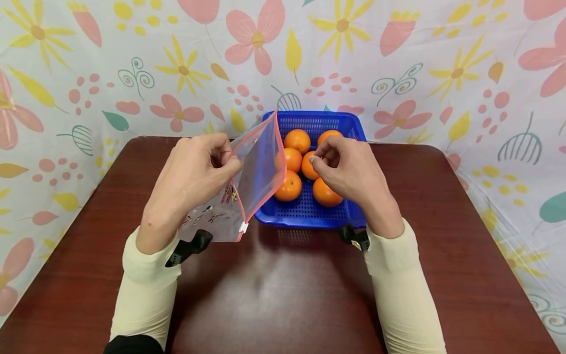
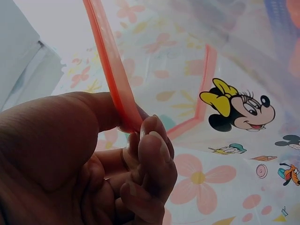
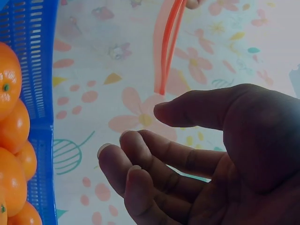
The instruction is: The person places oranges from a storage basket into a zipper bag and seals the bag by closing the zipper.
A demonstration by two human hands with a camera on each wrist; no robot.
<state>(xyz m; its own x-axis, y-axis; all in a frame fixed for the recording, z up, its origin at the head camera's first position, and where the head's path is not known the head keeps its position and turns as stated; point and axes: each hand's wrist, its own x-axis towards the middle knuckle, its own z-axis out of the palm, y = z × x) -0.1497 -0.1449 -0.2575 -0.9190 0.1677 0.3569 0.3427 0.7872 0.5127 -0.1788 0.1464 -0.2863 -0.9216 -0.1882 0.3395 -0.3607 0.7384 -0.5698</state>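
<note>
My left hand (image 1: 190,172) pinches the rim of a clear zip bag (image 1: 216,219) with pink edging between thumb and fingers. The bag's mouth gapes toward the right, and a white slider (image 1: 243,227) sits at its lower corner. Cartoon prints (image 2: 241,112) on its side show in the left wrist view. Above the right part of a blue basket (image 1: 305,222) hovers my right hand (image 1: 355,169), fingers loosely bent, thumb apart from them and nothing held. Several oranges (image 1: 288,187) lie in the basket, some partly hidden behind the bag and right hand.
A dark reddish-brown table (image 1: 283,295) carries the basket near its back edge. Behind it hangs a flower-patterned curtain (image 1: 283,59). Dark straps (image 1: 190,248) with small devices sit around both wrists, over cream sleeves (image 1: 404,290).
</note>
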